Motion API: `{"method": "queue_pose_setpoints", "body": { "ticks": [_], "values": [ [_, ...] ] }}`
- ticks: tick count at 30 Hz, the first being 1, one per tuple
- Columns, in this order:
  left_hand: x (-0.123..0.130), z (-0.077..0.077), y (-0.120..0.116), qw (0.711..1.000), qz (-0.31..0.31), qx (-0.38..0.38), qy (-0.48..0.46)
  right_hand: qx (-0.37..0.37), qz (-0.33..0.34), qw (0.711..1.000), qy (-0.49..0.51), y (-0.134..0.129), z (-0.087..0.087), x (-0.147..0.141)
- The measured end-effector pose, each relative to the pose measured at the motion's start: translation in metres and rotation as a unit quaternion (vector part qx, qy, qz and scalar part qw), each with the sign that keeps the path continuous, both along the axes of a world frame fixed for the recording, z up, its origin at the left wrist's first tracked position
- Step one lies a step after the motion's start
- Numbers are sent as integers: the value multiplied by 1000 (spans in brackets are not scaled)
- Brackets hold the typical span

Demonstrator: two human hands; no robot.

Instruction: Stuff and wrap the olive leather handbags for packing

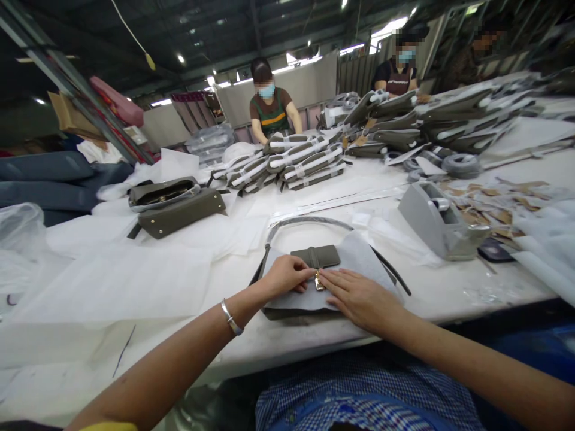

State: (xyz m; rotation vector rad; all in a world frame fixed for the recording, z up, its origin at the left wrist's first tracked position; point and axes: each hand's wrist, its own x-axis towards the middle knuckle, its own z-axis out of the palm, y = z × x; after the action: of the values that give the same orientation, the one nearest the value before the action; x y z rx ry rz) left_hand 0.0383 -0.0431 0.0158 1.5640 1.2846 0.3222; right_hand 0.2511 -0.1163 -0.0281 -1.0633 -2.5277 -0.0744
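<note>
In the head view, a dark olive handbag [281, 312] lies at the table's front edge, mostly covered by a white protective sheet [368, 263]. Its wrapped handle [309, 221] arches away from me. A short flap [326, 255] shows above a gold padlock-shaped charm [319, 283]. My left hand [287, 276] is closed in a pinch at the top of the charm; what sits between its fingertips is hidden. Flat on the sheet to the right lies my right hand [359, 296], fingers stretched out, their tips beside the charm.
Two olive bags [182, 214] stand at the left. Wrapped bags [300, 158] are stacked ahead, near a masked person [274, 111]. To the right are a tape dispenser [442, 221], scattered brown tags [494, 203] and tape rolls [461, 165]. White sheets [121, 287] cover the left side.
</note>
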Motion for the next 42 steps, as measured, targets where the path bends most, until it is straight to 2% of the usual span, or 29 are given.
{"method": "queue_pose_setpoints", "body": {
  "ticks": [8,12,15,18,21,22,24,26,28,30,32,34,39,42],
  "values": [
    [5,-4,-5,999,1,28,26,13,0,1000,1,1,-6,0],
    [5,-5,-8,995,-39,86,28,18,-2,1000,9,1,-7,0],
    [2,2,-17,990,-99,102,3,15,0,1000,16,1,-6,0],
    [-7,18,-31,980,-185,63,-35,6,3,1000,27,0,-5,1],
    [-22,37,-44,964,-248,-43,-88,3,5,999,33,0,-4,2],
    [-27,43,-46,960,-249,-80,-100,2,6,1000,30,0,-4,2],
    [-35,50,-48,966,-212,-114,-96,0,6,1000,22,0,-2,2],
    [-39,52,-47,980,-170,-73,-66,-5,4,1000,18,0,-1,1],
    [-38,50,-45,986,-160,30,-47,-10,3,1000,22,1,0,1],
    [-34,45,-43,974,-161,151,-47,-14,5,999,30,1,0,1],
    [-29,38,-42,963,-137,230,-36,-19,6,999,35,1,0,2],
    [-24,30,-42,954,-120,274,-2,-25,5,999,37,2,1,2],
    [-14,7,-43,915,-192,351,46,-66,4,997,38,4,11,3],
    [-9,-2,-43,917,-152,362,68,-102,11,994,42,9,23,1]
  ]
}}
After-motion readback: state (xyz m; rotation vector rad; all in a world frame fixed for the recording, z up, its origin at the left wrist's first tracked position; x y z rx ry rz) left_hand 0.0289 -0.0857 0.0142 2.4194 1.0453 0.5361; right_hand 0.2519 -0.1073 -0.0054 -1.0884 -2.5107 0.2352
